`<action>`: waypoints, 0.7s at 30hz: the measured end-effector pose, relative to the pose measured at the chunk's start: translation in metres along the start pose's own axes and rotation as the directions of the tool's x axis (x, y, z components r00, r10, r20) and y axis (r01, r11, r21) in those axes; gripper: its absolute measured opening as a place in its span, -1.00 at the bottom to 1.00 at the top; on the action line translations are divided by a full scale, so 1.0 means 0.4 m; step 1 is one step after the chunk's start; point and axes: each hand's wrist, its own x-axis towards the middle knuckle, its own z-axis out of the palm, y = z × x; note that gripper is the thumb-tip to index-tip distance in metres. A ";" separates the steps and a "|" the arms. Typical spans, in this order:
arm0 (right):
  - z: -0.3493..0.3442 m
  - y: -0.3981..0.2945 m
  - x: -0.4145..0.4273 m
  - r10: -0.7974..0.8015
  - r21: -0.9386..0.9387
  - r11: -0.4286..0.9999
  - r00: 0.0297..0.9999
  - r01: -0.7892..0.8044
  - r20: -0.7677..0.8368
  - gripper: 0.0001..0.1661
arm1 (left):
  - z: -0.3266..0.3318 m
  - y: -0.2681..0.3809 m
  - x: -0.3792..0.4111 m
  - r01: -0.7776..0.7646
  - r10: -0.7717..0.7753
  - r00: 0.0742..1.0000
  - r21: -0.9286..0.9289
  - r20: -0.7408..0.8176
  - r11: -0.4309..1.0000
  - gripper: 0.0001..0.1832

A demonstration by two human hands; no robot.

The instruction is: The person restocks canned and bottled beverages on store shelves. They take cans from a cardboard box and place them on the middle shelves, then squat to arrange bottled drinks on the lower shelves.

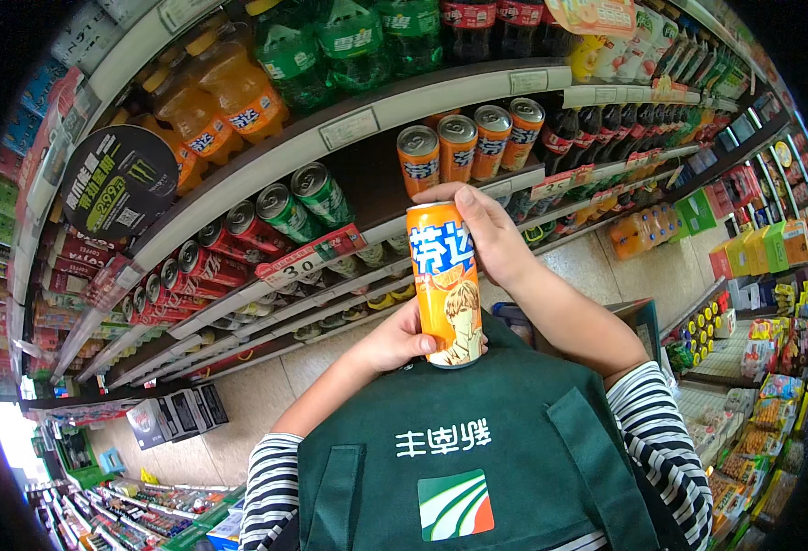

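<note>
An orange Fanta can (442,303) stands roughly upright before my chest, its printed side towards me. My left hand (411,337) grips it near the base, with the thumb across its front. The fingers of my right hand (483,224) curl round the can's top and upper right side. Beyond the hands, several matching Fanta cans (456,148) stand at a shelf's front edge. Green cans (321,193) and red cola cans (242,227) are to their left on that shelf. I wear a dark green apron (514,413) over striped sleeves.
Soft drink bottles (352,41) fill the shelf above. Price tags (314,256) line the shelf edges, and a round black sign (120,180) hangs at the left. Black-and-white boxes (180,413) stand on the floor at the lower left. Packaged snacks (772,413) fill a rack at the right.
</note>
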 end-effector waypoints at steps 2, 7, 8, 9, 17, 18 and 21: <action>-0.006 -0.007 -0.015 0.050 0.071 0.996 0.998 -0.051 0.024 -0.46 | 0.011 -0.024 0.017 -0.022 0.021 1.000 -0.006 -0.014 1.000 -0.08; -0.046 -0.009 -0.038 0.045 -0.040 0.998 0.997 -0.042 0.059 -0.46 | 0.047 -0.047 0.043 0.028 -0.030 0.999 -0.054 -0.040 0.998 -0.08; -0.057 -0.016 -0.042 0.049 -0.087 0.995 0.996 -0.042 0.078 -0.43 | 0.055 -0.053 0.047 0.018 -0.022 0.997 -0.050 -0.070 0.999 -0.08; -0.067 -0.020 -0.043 0.050 -0.133 0.990 0.994 -0.036 0.100 -0.40 | 0.060 -0.056 0.048 0.008 -0.012 0.995 -0.041 -0.101 0.999 -0.08; -0.080 -0.103 0.018 0.195 -0.592 0.805 0.925 0.040 0.327 -0.28 | 0.011 -0.078 0.020 -0.065 0.198 0.866 0.289 -0.459 0.955 -0.21; -0.065 -0.113 0.026 0.164 -0.630 0.773 0.936 0.073 0.311 -0.29 | 0.017 -0.057 0.015 -0.084 0.255 0.824 0.335 -0.506 0.938 -0.23; -0.005 -0.110 0.052 0.014 -0.840 0.507 0.973 0.193 0.232 -0.30 | -0.030 -0.046 0.002 -0.048 0.534 0.623 0.653 -0.572 0.756 -0.21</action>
